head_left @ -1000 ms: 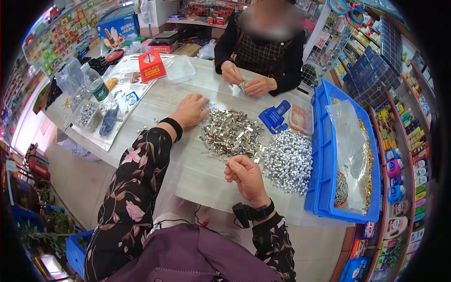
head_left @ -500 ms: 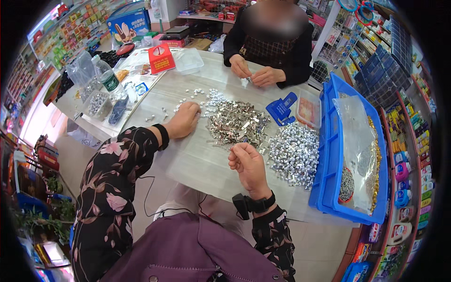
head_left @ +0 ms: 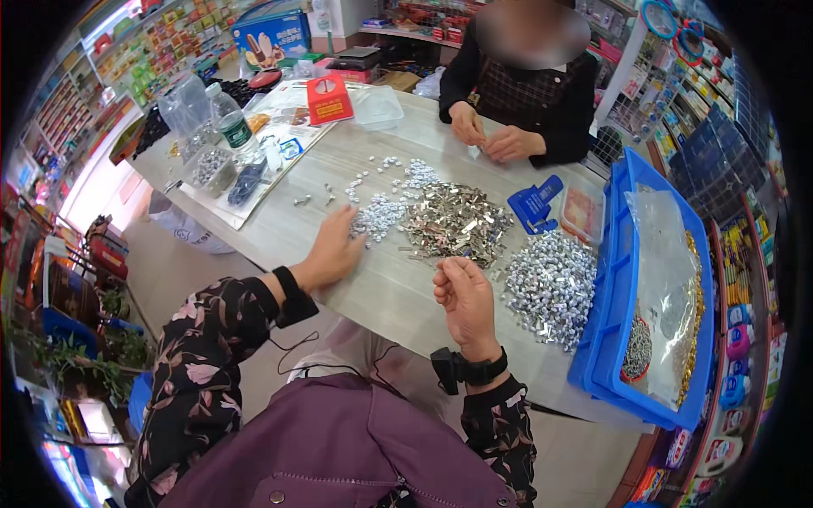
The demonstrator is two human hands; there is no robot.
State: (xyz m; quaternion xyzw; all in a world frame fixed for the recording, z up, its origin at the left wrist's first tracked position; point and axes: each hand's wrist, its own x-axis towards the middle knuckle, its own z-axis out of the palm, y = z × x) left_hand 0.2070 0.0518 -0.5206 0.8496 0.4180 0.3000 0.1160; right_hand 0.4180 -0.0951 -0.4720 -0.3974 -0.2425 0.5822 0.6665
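Showing a released grip, the left hand (head_left: 329, 256) borders silvery pieces (head_left: 381, 218); the right hand (head_left: 468, 303) is clenched, contents unclear.

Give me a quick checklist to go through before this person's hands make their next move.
1. Left hand near the pale discs: ok; actual contact: cannot tell.
2. Right hand holding a piece: cannot tell; its fingers are curled in.
3. Discs well separated from the flat metal strips: not ok, the heaps crowd together.
4. Loose pieces gathered in: not ok, a few lie scattered left of the discs.
5. Co-worker's hands clear of this person's: ok, they are across the table.
6. Plastic bottle away from the heaps: ok.
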